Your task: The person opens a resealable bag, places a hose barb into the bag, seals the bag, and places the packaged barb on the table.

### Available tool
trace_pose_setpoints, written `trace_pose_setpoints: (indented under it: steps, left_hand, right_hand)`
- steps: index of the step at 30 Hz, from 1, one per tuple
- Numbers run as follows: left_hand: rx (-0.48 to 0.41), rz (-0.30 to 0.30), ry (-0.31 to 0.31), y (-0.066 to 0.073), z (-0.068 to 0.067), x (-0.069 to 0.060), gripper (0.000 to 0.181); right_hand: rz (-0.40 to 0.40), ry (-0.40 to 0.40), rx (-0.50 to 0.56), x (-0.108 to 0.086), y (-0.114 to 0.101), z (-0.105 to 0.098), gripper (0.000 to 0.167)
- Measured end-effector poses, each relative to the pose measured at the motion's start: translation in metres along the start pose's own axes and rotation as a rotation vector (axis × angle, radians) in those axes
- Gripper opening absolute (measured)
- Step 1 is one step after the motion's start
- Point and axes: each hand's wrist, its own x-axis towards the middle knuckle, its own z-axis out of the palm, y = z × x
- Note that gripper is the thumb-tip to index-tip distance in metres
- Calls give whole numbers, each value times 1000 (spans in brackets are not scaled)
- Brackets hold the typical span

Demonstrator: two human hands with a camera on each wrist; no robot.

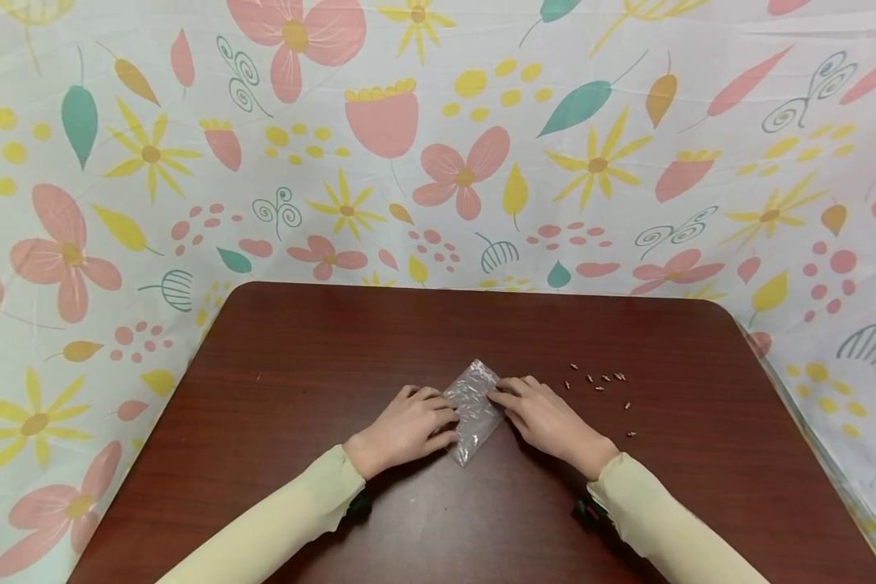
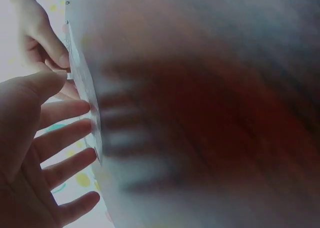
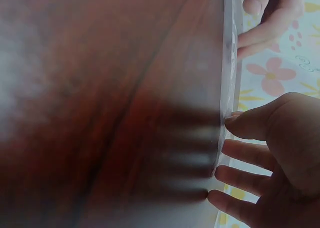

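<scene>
A clear, crinkled plastic bag (image 1: 474, 410) lies flat on the table between the two hands, turned at a slant. My left hand (image 1: 411, 426) touches its left edge with spread, nearly straight fingertips. On the opposite side, my right hand (image 1: 547, 418) rests its fingertips on the bag's right edge. From the left wrist view, the bag (image 2: 84, 82) appears as a thin strip at the fingertips of my left hand (image 2: 45, 138). The right wrist view has the fingertips of my right hand (image 3: 265, 163) along the bag's edge (image 3: 227, 82). No contents show in the bag.
Several tiny metallic pieces (image 1: 600, 388) lie scattered on the table just beyond and right of my right hand; their exact kind is too small to tell. The dark brown wooden table (image 1: 321, 341) ends at a floral cloth (image 1: 438, 162) hanging behind it.
</scene>
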Motion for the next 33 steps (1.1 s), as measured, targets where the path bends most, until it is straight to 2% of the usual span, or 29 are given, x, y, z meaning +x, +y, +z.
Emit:
trace_pose_setpoints:
  steps: [6, 12, 18, 22, 27, 33]
  left_hand:
    - [29, -36, 16, 1, 1, 5, 33]
    - [52, -66, 8, 2, 0, 8, 29]
    - [51, -55, -5, 2, 0, 10, 31]
    - [25, -48, -37, 0, -1, 10, 35]
    - [25, -53, -47, -1, -2, 11, 37]
    - [24, -86, -51, -3, -1, 9, 38]
  right_hand:
    - [2, -7, -6, -11, -4, -1, 38]
    - [-19, 35, -24, -20, -13, -1, 32]
    - [-12, 99, -38, -15, -13, -2, 27]
    - [-11, 79, -41, -7, -9, -2, 32]
    - [4, 43, -24, -9, -11, 0, 30]
    - [3, 71, 14, -15, -14, 1, 26]
